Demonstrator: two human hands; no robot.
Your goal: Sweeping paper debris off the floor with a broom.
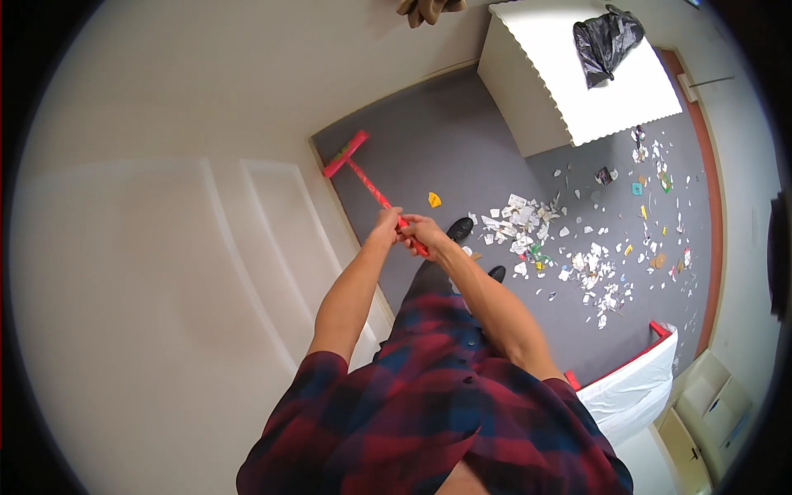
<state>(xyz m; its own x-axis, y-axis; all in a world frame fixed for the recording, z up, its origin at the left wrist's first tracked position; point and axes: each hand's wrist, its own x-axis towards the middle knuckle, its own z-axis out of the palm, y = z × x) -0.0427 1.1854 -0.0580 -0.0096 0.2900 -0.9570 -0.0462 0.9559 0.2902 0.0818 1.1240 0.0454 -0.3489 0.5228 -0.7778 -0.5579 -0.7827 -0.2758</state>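
Observation:
Both hands are wrapped round the red handle of a broom [369, 186]. My left hand [387, 224] grips farther up the shaft. My right hand [421, 233] closes round it nearer the end, close beside the left. The wide red head, with a patch of green on it, is at the far left, by the foot of the wall. A yellow scrap [435, 200] lies on the grey floor to the right of the handle. Farther right, a heap of white paper scraps [521, 223] spreads past my black shoes; the bristles are not clear.
A white-topped box-like table [536, 82] stands at the far right, with a black plastic bag [608, 43] on it. More scraps [598, 272] litter the floor to the right. A red-framed bin with a white liner [631, 388] stands at the near right. A pale wall [206, 272] rises on the left.

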